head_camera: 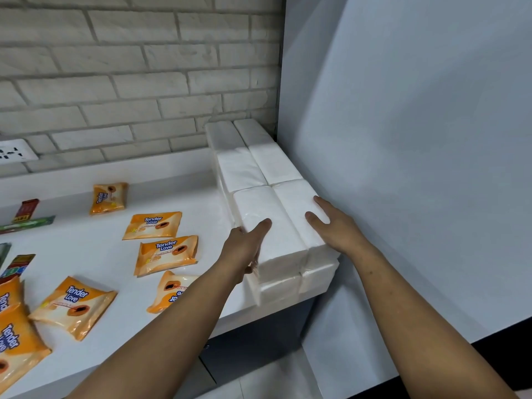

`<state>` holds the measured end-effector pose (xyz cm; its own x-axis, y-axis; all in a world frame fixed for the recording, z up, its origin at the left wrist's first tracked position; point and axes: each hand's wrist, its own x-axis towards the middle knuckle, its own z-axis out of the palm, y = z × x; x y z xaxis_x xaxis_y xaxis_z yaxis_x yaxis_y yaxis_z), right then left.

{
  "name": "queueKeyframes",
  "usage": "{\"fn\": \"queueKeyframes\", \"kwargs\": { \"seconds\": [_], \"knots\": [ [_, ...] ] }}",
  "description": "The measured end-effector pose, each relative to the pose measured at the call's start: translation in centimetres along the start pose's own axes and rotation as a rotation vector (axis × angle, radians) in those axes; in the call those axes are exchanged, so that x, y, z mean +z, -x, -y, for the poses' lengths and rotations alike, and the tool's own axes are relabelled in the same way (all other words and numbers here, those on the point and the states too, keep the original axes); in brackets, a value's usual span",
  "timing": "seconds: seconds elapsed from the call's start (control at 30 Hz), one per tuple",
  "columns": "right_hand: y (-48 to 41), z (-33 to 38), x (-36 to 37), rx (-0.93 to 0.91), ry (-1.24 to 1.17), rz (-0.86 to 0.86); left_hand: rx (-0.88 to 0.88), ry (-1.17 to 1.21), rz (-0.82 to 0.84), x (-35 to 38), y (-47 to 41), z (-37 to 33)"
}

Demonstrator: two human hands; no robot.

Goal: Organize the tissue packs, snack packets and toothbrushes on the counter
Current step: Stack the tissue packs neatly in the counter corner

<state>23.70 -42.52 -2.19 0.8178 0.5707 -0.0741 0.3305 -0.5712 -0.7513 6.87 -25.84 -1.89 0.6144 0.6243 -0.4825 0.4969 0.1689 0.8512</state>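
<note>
White tissue packs [259, 180] stand stacked in two rows against the grey side wall [403, 139], at the right end of the white counter [178, 197], running from the brick wall [115, 67] to the counter's front edge. The left hand [244, 249] presses flat against the left side of the nearest stack, thumb on top, its grip open. The right hand [331, 226] lies palm-down on the top pack nearest the side wall, fingers spread, clamped on nothing. Orange Tender Love packets [161, 226] lie scattered left of the tissue packs. Red and green snack packets [26, 214] lie farther left still.
</note>
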Motion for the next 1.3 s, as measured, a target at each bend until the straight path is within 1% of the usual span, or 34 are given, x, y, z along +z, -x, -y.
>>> {"fn": "queueKeyframes", "kwargs": {
  "seconds": [0.43,0.57,0.73,0.87,1.0,1.3],
  "knots": [
    [-0.3,-0.5,0.1,0.015,0.022,0.014,-0.016,0.026,0.042,-0.5,-0.5,-0.1],
    [-0.7,0.0,-0.5,-0.008,0.045,0.013,0.056,0.029,0.012,-1.2,-1.3,-0.9],
    [-1.8,1.2,-0.7,0.001,0.021,-0.045,0.183,0.056,-0.054,-2.2,-3.0,-2.8],
    [-2.8,2.1,-1.2,0.016,0.01,-0.012,0.247,0.038,-0.045,-3.0,-4.5,-3.7],
    [-3.3,2.5,-0.9,0.018,0.017,0.016,0.277,0.028,0.003,-2.8,-5.0,-4.0],
    [-3.3,2.7,-0.7,0.012,0.065,0.022,0.305,-0.06,-0.016,-2.6,-6.4,-3.4]
  ]
}}
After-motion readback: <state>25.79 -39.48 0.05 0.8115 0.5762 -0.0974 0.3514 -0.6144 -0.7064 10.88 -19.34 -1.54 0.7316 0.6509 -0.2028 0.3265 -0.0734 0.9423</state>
